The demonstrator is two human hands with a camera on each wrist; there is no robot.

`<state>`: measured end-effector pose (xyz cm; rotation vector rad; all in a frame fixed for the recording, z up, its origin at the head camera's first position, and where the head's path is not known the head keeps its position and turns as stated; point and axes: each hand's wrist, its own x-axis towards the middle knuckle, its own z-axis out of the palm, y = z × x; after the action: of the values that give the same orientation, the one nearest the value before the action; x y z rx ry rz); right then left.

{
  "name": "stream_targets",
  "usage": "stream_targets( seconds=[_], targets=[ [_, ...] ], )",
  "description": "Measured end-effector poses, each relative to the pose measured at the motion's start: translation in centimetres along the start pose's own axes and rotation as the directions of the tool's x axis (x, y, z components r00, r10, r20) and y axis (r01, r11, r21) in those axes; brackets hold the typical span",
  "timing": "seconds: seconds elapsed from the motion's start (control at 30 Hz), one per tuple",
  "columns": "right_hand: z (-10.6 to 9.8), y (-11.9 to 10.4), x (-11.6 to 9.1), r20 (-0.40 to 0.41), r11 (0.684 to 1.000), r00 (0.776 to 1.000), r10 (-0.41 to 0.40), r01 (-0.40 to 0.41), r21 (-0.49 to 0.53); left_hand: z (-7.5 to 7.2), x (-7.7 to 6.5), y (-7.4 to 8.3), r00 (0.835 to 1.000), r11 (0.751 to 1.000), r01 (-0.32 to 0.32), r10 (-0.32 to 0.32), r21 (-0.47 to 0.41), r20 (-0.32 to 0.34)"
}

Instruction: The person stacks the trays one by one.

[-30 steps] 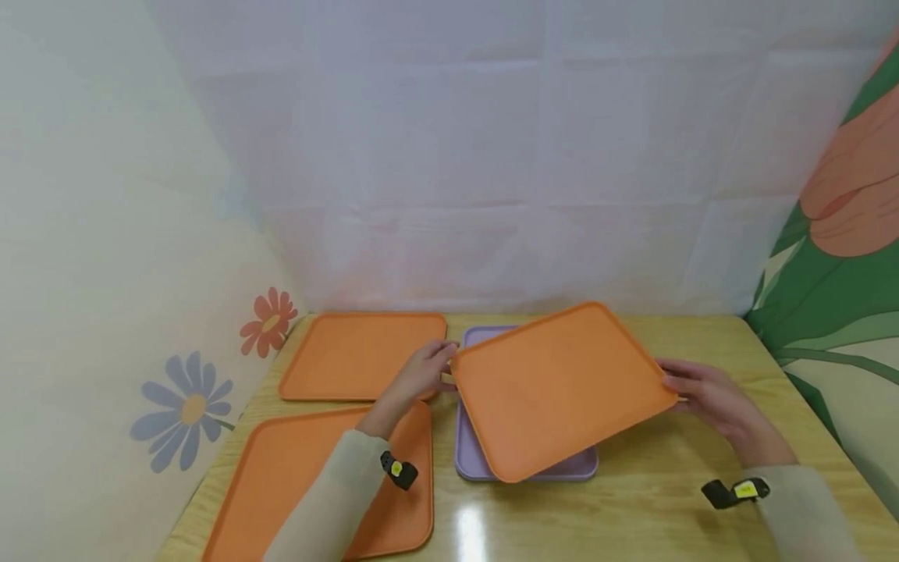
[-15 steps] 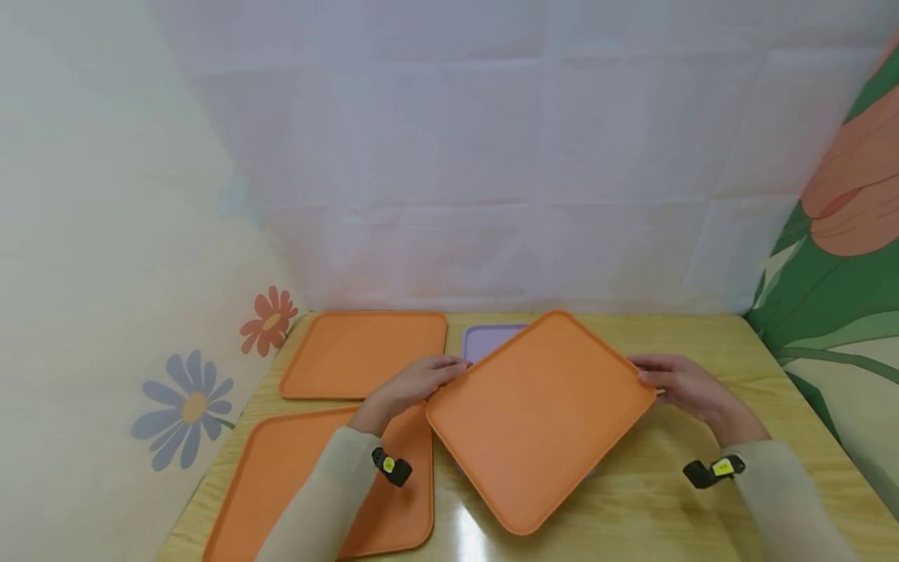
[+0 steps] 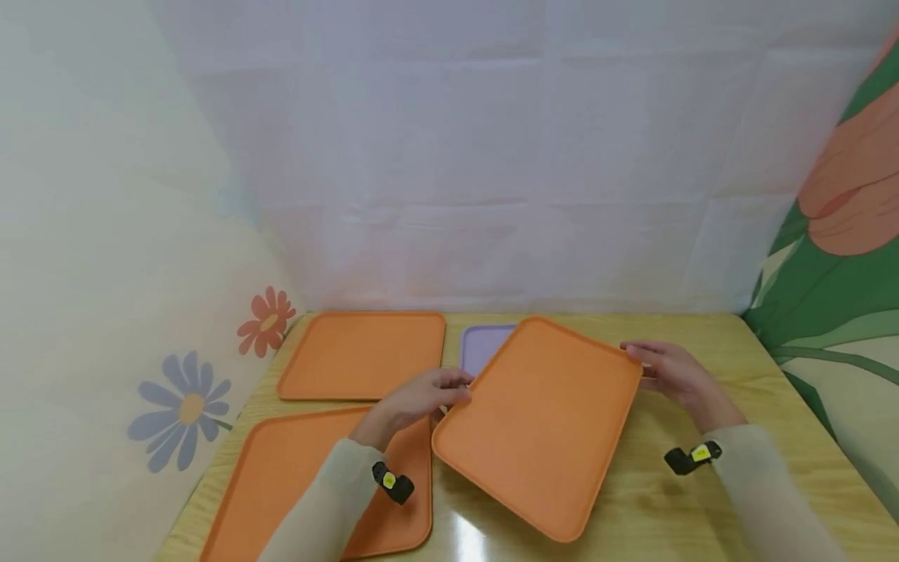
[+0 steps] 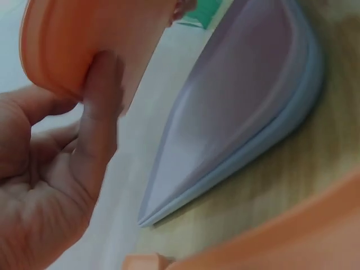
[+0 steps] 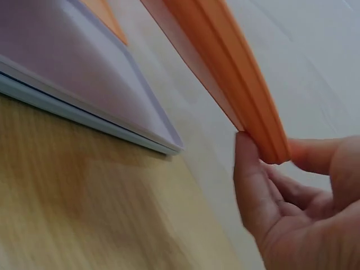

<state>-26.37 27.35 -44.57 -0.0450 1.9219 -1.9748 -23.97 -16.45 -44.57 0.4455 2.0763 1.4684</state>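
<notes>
One orange tray (image 3: 541, 425) is held above the tabletop (image 3: 702, 332), tilted and askew, hiding most of the lilac tray (image 3: 485, 347) in the head view. Left hand (image 3: 421, 396): part-closed, pinching the left edge between thumb and fingers. Right hand (image 3: 674, 376): likewise part-closed, pinching the far right corner. Lilac tray sits on a blue tray (image 5: 56, 106), near the tabletop's far edge. Far tray (image 3: 365, 355), orange, lies at the far left corner; near tray (image 3: 295, 453), also orange, lies along the left edge, partly behind the left sleeve (image 3: 323, 499).
</notes>
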Motion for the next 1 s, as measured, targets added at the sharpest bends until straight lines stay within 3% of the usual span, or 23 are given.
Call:
stream_targets(
  seconds=[0.13, 0.2, 0.53, 0.77, 1.0],
  targets=[
    [1.2, 0.4, -0.3, -0.022, 0.975, 0.999, -0.034, 0.038, 0.221, 0.2, -0.1, -0.3, 0.999, 0.997, -0.011, 0.007, -0.075, -0.05],
    [2.0, 0.5, -0.7, -0.004, 0.961, 0.999, -0.051, 0.05, 0.273, 0.3, -0.1, -0.4, 0.997, 0.994, -0.013, 0.005, -0.11, -0.074],
    [6.1, 1.3, -1.6, -0.014, 0.985, 1.0, -0.014, 0.016, 0.171, 0.7, 0.2, -0.6, 0.989, 0.986, -0.048, 0.024, -0.157, -0.149],
    [6.6, 1.4, -1.2, -0.081, 0.992, 0.997, -0.005, 0.015, 0.127, 1.2, 0.1, -0.6, 0.984, 0.986, -0.024, -0.005, -0.164, -0.177],
    [6.5, 1.8, -0.3, -0.067, 0.992, 0.998, 0.02, -0.011, 0.123, 1.3, -0.1, -0.5, 0.987, 0.974, -0.01, -0.027, -0.227, -0.156]
  ],
)
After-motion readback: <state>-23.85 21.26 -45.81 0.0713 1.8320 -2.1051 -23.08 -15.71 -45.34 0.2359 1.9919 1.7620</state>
